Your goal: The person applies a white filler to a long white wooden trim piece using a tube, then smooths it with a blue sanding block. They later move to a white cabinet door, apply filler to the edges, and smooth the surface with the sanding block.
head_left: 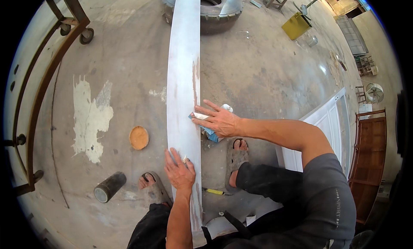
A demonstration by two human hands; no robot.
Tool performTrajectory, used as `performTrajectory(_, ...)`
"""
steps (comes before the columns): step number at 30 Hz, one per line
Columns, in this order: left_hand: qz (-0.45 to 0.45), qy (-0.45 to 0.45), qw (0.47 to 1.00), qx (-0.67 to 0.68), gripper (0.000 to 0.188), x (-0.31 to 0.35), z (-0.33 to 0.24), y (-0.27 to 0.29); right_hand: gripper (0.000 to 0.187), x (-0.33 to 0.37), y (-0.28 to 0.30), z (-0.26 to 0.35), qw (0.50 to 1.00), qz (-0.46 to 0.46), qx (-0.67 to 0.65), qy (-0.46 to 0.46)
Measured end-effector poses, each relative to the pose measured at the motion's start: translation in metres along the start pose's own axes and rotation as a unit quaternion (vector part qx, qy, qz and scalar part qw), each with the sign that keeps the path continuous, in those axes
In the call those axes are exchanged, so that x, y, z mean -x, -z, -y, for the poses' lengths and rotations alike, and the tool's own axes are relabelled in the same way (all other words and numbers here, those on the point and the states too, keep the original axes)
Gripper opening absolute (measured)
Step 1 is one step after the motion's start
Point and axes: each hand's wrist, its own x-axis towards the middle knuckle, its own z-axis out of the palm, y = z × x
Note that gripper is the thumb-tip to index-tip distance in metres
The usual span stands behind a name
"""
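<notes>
A long white board (183,77) runs away from me through the middle, with a brown bare strip along its right edge. My left hand (180,171) lies on its near part, palm down and fingers apart, gripping nothing. Farther up, my right hand (221,121) presses a crumpled blue and white sheet (211,133) against the board's right edge. That sheet looks like sandpaper or cloth; I cannot tell which. White material also shows between the right fingers, which hide part of the sheet.
Left of the board are a round tub of orange-brown paste (139,137) and a dark cylinder (110,187). A yellow knife-like tool (214,191) lies by my right foot. A wheeled metal frame (43,81), tyre (221,12), yellow container (296,26) and white panel (325,115) stand around.
</notes>
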Motion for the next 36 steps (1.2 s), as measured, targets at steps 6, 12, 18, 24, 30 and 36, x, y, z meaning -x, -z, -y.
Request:
performTrajectory(6, 0.009, -0.005, 1.0, 0.008, 0.079, -0.002, -0.002, 0.001, 0.078, -0.022, 0.009, -0.02, 0.984, 0.0, 0.059, -0.17)
performTrajectory(12, -0.011, -0.014, 1.0, -0.003, 0.08, -0.003, -0.004, 0.001, 0.076, 0.001, 0.005, -0.006, 0.998, -0.046, 0.015, -0.042)
performTrajectory(18, -0.001, -0.004, 1.0, 0.01, 0.077, -0.004, -0.003, 0.002, 0.065, -0.042, 0.023, -0.059, 0.976, -0.117, -0.008, -0.183)
performTrajectory(24, -0.014, -0.019, 1.0, 0.003, 0.075, -0.002, 0.001, 0.0, 0.061, -0.052, 0.027, -0.078, 0.95, -0.26, -0.017, -0.174)
performTrajectory(30, -0.003, -0.008, 1.0, 0.008, 0.075, -0.002, -0.004, -0.001, 0.052, 0.017, -0.019, 0.019, 0.996, -0.066, -0.037, 0.049)
performTrajectory(36, 0.013, 0.008, 1.0, 0.012, 0.076, -0.002, -0.003, 0.003, 0.066, 0.006, -0.001, 0.017, 0.996, -0.044, -0.012, -0.077)
